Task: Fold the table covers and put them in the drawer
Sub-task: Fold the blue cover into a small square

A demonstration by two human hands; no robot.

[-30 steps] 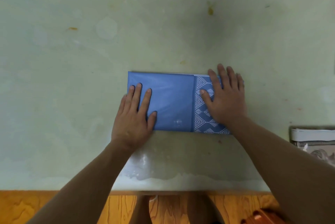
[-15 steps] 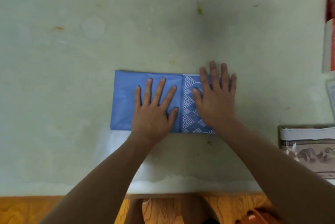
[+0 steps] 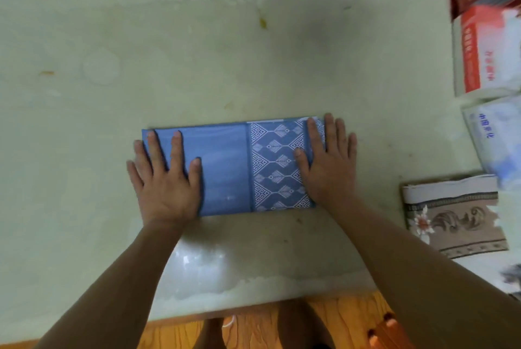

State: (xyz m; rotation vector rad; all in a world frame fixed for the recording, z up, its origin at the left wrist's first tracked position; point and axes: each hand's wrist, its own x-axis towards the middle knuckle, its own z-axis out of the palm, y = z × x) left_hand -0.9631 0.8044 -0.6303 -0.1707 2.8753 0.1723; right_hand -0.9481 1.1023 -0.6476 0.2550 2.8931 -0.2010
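From the head view, we have the blue cover (image 3: 225,168) folded into a flat oblong near the middle of the bench (image 3: 253,66). Our left hand (image 3: 166,179) lies spread, fingers straight, pressing on the cover's left end; our right hand (image 3: 329,162) lies spread the same way on its right end, the outer fingers reaching past the edge onto the bench. Neither hand pinches anything.

We judge the folding of this cover nearly done, and the risk lies in the lift: the sheet looks slick and thin, so if we raise it by one end the layers may slide apart and the folds spring open. The bench looks smooth and glossy under the cover, so a careless push could also skate the whole packet sideways.

The cover is plain blue on its left part, with a white geometric band on the right, and its creases are crisp. Right of it, well apart, lies a beige floral cover (image 3: 451,216), also folded. Beyond that, right and farther back, sit glossy red-and-white packets (image 3: 485,52). No drawer shows.
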